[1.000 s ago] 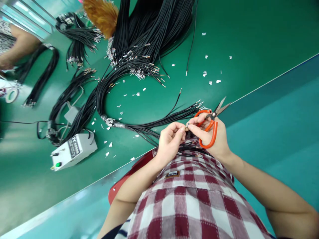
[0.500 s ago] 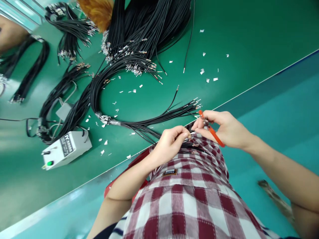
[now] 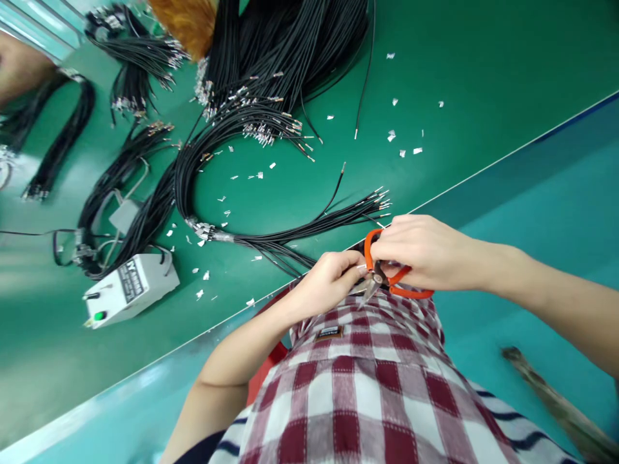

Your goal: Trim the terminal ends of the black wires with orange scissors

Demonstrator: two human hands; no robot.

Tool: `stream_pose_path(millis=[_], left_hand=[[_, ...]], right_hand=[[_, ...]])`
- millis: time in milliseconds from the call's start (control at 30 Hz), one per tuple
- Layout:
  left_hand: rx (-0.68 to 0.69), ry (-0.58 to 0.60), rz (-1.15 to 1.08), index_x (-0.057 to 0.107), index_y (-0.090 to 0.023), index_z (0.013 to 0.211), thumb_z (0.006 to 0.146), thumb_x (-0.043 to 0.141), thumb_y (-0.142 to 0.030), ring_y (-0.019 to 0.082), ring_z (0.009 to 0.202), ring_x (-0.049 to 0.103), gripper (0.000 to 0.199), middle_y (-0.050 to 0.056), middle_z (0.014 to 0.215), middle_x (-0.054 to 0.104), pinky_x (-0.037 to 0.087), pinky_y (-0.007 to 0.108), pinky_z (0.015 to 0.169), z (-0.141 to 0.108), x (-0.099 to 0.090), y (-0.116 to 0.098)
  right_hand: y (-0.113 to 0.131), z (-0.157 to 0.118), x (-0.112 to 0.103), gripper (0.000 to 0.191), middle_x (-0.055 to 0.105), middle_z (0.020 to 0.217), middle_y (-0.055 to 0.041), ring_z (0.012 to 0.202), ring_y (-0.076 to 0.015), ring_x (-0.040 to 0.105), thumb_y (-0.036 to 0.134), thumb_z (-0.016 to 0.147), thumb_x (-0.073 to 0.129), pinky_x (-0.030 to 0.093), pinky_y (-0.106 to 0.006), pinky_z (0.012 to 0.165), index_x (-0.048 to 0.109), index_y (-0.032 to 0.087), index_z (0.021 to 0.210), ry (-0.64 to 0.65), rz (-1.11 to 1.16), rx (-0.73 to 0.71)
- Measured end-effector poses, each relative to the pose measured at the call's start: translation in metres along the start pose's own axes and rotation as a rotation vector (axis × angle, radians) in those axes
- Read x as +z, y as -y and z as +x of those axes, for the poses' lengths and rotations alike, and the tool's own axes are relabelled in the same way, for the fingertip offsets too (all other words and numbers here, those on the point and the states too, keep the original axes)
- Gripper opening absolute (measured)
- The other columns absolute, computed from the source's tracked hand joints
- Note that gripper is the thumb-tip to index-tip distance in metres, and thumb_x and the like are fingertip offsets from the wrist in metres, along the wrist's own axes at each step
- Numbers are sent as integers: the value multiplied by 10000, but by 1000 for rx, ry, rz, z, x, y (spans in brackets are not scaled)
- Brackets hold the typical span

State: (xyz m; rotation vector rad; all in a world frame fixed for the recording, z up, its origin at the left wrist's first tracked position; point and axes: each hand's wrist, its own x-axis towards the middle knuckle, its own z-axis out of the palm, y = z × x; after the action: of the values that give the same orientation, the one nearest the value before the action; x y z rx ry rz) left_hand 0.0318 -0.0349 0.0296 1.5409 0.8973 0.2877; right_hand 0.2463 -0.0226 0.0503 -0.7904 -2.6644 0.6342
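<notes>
Red-handled scissors (image 3: 378,278) are in my right hand (image 3: 425,251), their blades parted and pointing down and left over the checked apron (image 3: 348,367). My left hand (image 3: 333,277) pinches a thin cable end with a pale tip, right beside the blades; the fingers hide most of it. From the left hand black cables run back to a taped bundle (image 3: 207,232) at the table's near side. Another branch of that bundle (image 3: 348,216) fans out on the table above my hands, its stripped tips near my right knuckles.
A large heap of black cables (image 3: 300,51) lies at the back. At the left stand a white box with a green button (image 3: 133,290) and further cable bundles (image 3: 62,135). White scraps (image 3: 391,135) are scattered over the green table (image 3: 483,51). Another person's arm (image 3: 22,67) shows at far left.
The scissors have swung round in my right hand, with the blades now out towards the left hand. My right hand has shifted slightly left; the left hand stays nearly in place.
</notes>
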Motion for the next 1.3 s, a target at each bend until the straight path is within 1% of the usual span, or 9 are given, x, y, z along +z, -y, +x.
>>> stream_pose_path(millis=[200,433,633,733,900,1000,1100,1200,1300], left_hand=[[23,26,-33,624,-151,816,959,490,-326,162,722,545,263,35,780,638,442,266,681,0,-1,2],[89,36,20,624,-162,834,985,470,-313,141,717,554,264,21,780,637,421,237,690,-5,-4,4],[88,30,40,663,-161,899,986,473,-312,179,810,614,257,57,874,689,451,264,762,-8,-1,5],[84,-3,61,641,-164,852,985,475,-319,166,760,596,263,45,823,670,440,254,711,-9,1,5],[51,-10,84,617,-154,829,969,463,-249,158,733,575,229,35,795,653,437,257,698,-10,4,2],[50,4,127,616,-150,813,928,456,-156,154,710,558,197,19,755,634,438,254,682,-9,5,3],[97,48,151,616,-150,825,935,452,-147,146,709,564,197,16,765,638,442,247,683,-10,4,4],[213,61,195,616,-157,877,977,454,-196,140,739,584,195,30,819,653,453,242,718,-12,2,4],[343,8,269,610,-166,943,986,465,-197,141,773,594,155,48,872,666,459,241,730,-14,1,7]], right_hand=[[-2,-4,7,151,545,640,6,588,-159,420,137,862,493,287,-286,601,505,221,737,-4,89,42],[-7,-10,8,86,661,797,-5,672,-134,566,272,913,560,382,-241,592,560,217,847,11,573,251],[-3,-12,3,92,580,651,29,591,-134,484,212,876,569,311,-245,548,533,223,792,9,351,212],[1,-11,3,127,543,620,24,574,-144,436,173,849,538,290,-266,568,498,222,740,-15,212,133],[15,-11,6,154,616,670,-9,597,-159,445,115,860,472,287,-303,626,534,208,754,-68,6,28],[22,-11,9,171,637,697,-23,617,-160,472,94,858,451,283,-315,639,565,198,785,-60,-10,-4],[22,-10,14,131,608,667,-2,612,-147,473,113,822,497,293,-309,630,558,200,745,-51,193,71],[13,-8,23,82,588,668,28,610,-123,506,139,745,577,355,-272,610,531,202,718,-40,708,343],[5,-8,35,162,598,663,47,590,-108,541,161,677,648,412,-246,587,498,203,719,-22,1244,571]])
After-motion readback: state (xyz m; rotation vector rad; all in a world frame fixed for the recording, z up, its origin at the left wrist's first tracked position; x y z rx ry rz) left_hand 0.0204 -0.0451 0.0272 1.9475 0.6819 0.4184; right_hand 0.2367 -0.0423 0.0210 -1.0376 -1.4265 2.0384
